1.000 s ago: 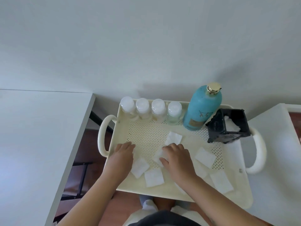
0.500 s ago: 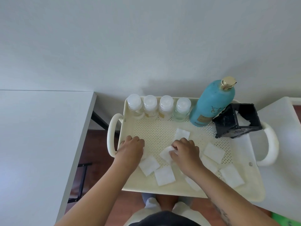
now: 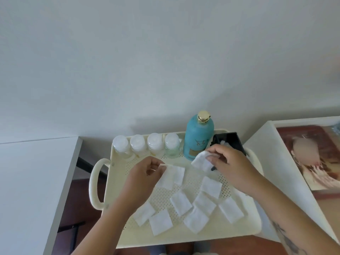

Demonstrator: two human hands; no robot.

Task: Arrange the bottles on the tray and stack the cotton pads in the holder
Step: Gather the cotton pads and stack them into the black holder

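A cream perforated tray (image 3: pixel 117 183) with side handles carries several small clear bottles (image 3: pixel 147 146) in a row along its far edge, with a tall teal bottle (image 3: pixel 197 137) with a gold cap to their right. At the far right corner stands a black pad holder (image 3: pixel 230 142) with a white pad inside. My left hand (image 3: pixel 145 175) pinches a white cotton pad (image 3: pixel 171 176) above the tray. My right hand (image 3: pixel 233 166) holds another cotton pad (image 3: pixel 201 161) just in front of the holder. Several loose pads (image 3: pixel 181 203) lie on the tray floor.
A white table (image 3: pixel 31 184) sits to the left, across a dark gap. To the right, a white surface (image 3: pixel 266 155) holds a picture (image 3: pixel 316 157). A plain wall rises right behind the tray.
Both hands have lifted off the tray floor, each with a pad. The right hand moved up and right toward the holder. The view shifted, so the tray sits lower in frame.
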